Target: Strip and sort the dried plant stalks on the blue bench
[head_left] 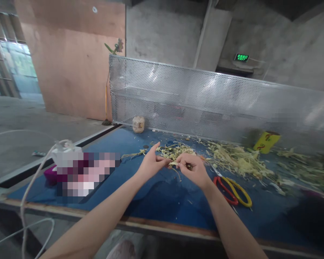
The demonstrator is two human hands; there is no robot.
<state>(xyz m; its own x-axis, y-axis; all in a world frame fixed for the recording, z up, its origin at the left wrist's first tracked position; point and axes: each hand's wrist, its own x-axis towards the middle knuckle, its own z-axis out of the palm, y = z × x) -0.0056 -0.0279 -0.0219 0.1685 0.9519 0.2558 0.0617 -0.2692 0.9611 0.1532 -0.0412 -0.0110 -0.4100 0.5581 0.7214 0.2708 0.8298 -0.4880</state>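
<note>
Over the blue table, both hands meet at a small pale green piece of plant. My left hand pinches its left end, with the thumb raised apart from the lower fingers. On its right side my right hand is curled, thumb and forefinger closed on the same piece. A thin stem hangs below between the hands. Just behind them lies a heap of green and yellowish plant scraps. Scissors with one red and one yellow handle rest to the right of my right hand.
More pale leaf scraps spread to the right, near a yellow box. A whitish jar stands by the perforated metal screen. At left are a white charger with a cable and a pixelated object.
</note>
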